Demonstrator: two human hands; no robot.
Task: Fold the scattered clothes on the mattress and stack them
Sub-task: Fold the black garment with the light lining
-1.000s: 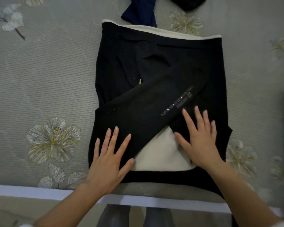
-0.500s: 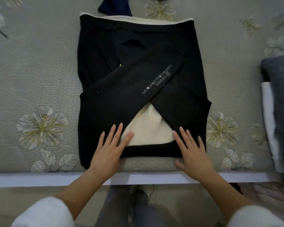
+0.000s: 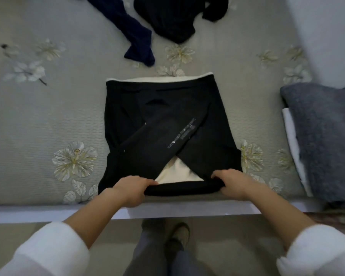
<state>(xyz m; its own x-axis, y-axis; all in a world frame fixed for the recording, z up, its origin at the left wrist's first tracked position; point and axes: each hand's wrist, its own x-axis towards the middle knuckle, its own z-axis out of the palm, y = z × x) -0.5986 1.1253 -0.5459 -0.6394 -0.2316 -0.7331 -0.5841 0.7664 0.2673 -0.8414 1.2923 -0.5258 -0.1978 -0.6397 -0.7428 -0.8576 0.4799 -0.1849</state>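
Observation:
A black garment with cream lining (image 3: 163,120) lies flat on the floral mattress (image 3: 38,120), its two sleeves crossed over the body. Small white lettering runs along the upper sleeve. My left hand (image 3: 128,189) is closed around the garment's near hem on the left. My right hand (image 3: 230,182) grips the same hem on the right. Between them the hem is bunched and slightly lifted, with a cream triangle showing just above it.
A navy garment (image 3: 135,38) and a second black garment (image 3: 171,18) lie loose at the far side. A grey fluffy folded item (image 3: 325,136) sits on a white one at the right edge. The mattress's white front border (image 3: 48,213) runs below my hands.
Both hands slid back from flat on the sleeves to the near hem and closed on it. The camera view pulled back, revealing more of the mattress.

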